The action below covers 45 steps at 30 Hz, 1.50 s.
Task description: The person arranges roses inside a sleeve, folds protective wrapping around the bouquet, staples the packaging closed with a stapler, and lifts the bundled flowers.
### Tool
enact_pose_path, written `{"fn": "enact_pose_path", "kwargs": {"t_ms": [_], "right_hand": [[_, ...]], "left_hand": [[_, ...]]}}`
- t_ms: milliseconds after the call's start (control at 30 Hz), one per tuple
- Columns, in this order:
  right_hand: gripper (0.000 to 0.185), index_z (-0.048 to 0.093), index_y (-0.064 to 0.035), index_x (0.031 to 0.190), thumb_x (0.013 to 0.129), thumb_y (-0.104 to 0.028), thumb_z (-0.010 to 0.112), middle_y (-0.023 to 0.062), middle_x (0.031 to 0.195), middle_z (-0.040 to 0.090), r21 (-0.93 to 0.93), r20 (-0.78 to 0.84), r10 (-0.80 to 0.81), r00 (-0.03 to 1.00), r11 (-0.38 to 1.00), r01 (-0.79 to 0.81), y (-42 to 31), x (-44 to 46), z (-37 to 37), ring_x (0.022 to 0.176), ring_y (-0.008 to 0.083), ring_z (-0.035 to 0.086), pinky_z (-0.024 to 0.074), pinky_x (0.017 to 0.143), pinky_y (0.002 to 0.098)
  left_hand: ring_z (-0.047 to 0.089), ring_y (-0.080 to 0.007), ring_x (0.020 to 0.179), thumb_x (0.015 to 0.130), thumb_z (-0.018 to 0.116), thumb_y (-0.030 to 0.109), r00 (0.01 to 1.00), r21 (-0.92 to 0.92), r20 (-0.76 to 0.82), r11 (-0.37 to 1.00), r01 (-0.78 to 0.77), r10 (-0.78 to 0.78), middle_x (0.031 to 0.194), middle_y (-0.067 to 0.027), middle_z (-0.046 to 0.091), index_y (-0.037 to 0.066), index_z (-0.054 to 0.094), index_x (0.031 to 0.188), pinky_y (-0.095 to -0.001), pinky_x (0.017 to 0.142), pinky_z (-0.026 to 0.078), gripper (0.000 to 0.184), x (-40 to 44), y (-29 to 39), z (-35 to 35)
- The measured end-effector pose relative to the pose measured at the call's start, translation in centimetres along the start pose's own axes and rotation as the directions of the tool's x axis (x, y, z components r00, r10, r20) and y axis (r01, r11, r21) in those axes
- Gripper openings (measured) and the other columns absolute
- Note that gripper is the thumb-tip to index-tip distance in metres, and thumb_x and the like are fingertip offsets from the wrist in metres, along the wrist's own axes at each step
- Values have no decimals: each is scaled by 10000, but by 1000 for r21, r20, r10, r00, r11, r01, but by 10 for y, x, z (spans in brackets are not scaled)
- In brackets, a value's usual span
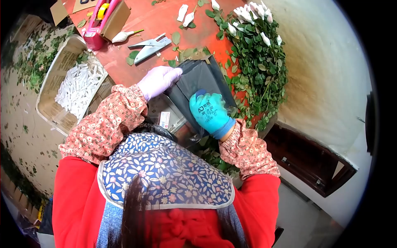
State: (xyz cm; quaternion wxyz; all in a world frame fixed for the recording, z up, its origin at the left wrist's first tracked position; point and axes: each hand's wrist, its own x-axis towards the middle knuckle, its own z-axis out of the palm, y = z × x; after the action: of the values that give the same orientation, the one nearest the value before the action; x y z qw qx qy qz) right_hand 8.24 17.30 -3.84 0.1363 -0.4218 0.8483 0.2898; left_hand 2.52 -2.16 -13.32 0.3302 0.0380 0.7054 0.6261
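My left hand (159, 82), in a lilac glove, pinches the upper left edge of a black plastic sheet (200, 76). The sheet may be a stack of flat sleeves; its layers are hard to separate by eye. Lower down, my right hand (211, 113), in a teal work glove, is curled against the same black sheet, its fingertips partly hidden. Just below the left hand lies a clear plastic packet (175, 118) with a white barcode label (164, 119). A grey stapler plier (152, 47) rests on the red table beyond my left hand.
White rosebuds with leafy stems (258, 58) are heaped at the table's right. A pink tape dispenser (94, 37) stands at the back left. The beige basket (43, 97) at left holds many small white pieces (78, 89). Loose buds (189, 18) lie on the red table (153, 20).
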Motion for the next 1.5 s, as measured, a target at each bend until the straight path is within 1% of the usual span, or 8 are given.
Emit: {"fn": "enact_pose_path", "kwargs": {"t_ms": [100, 267, 400, 567, 1033, 1233, 1367, 1500], "right_hand": [[142, 590, -50, 886, 793, -154, 562, 69, 753, 570, 20, 15, 15, 1000, 1000, -15, 0, 2, 2, 603, 205, 573, 404, 536, 388], [175, 602, -84, 941, 779, -150, 590, 58, 859, 596, 217, 87, 291, 953, 928, -303, -10, 0, 10, 771, 231, 607, 442, 604, 403], [246, 652, -151, 1000, 761, -181, 601, 58, 935, 619, 374, -273, 580, 768, 799, -471, -13, -27, 24, 913, 262, 591, 441, 810, 419], [462, 627, -96, 1171, 716, -151, 686, 85, 1224, 612, 498, -117, 731, 672, 628, -598, -34, -78, 64, 1031, 278, 588, 462, 840, 404], [241, 669, -105, 1065, 824, -110, 664, 37, 1100, 657, 602, -251, 794, 554, 576, -553, -70, -135, 80, 915, 253, 614, 456, 887, 428], [461, 616, 3, 1095, 771, -277, 786, 168, 1040, 642, 938, 91, 979, 182, -23, -347, -108, -133, 45, 853, 341, 618, 468, 870, 452], [875, 469, 6, 1315, 676, -476, 822, 200, 1146, 569, 864, 114, 920, 375, 95, -494, -137, -73, 28, 1014, 369, 554, 458, 875, 467], [461, 605, -50, 1132, 758, -243, 793, 120, 946, 605, 905, -39, 953, 302, 162, -394, -136, -65, 78, 847, 322, 564, 478, 785, 440]], "left_hand": [[650, -256, 865, 853, 642, 544, 971, 308, 179, 946, 99, -160, 900, -142, 689, -11, 687, 995, -377, 806, 485, 575, 1, 34, -3], [626, -97, 771, 865, 735, 298, 999, 130, 32, 991, -34, 30, 856, -39, 706, -30, 679, 1035, -292, 732, 501, 374, 19, -1, 19], [659, -187, 984, 816, 765, 376, 991, -51, 134, 998, 28, -21, 1075, -154, 704, -85, 598, 1216, -315, 887, 494, 633, 41, -31, 19], [650, -147, 886, 839, 757, 327, 994, 47, 106, 999, -8, 3, 977, -110, 710, -70, 629, 1186, -294, 826, 502, 543, 54, -35, 10], [614, -85, 789, 899, 711, 214, 977, 3, 194, 996, 87, -86, 894, -19, 695, -12, 681, 1059, -253, 731, 498, 278, 43, -5, 5], [628, -91, 801, 905, 700, 199, 975, -122, 217, 990, 64, -36, 908, -36, 706, -13, 688, 1052, -257, 749, 512, 258, 50, -19, 8], [625, -76, 770, 916, 687, 207, 977, -26, 196, 996, 87, -80, 894, -16, 705, -2, 681, 1074, -241, 713, 511, 262, 45, -9, 6], [614, -64, 745, 918, 685, 220, 981, 11, 185, 999, 51, -52, 872, -3, 701, 12, 687, 1061, -227, 684, 496, 252, 47, -11, 4]]}}
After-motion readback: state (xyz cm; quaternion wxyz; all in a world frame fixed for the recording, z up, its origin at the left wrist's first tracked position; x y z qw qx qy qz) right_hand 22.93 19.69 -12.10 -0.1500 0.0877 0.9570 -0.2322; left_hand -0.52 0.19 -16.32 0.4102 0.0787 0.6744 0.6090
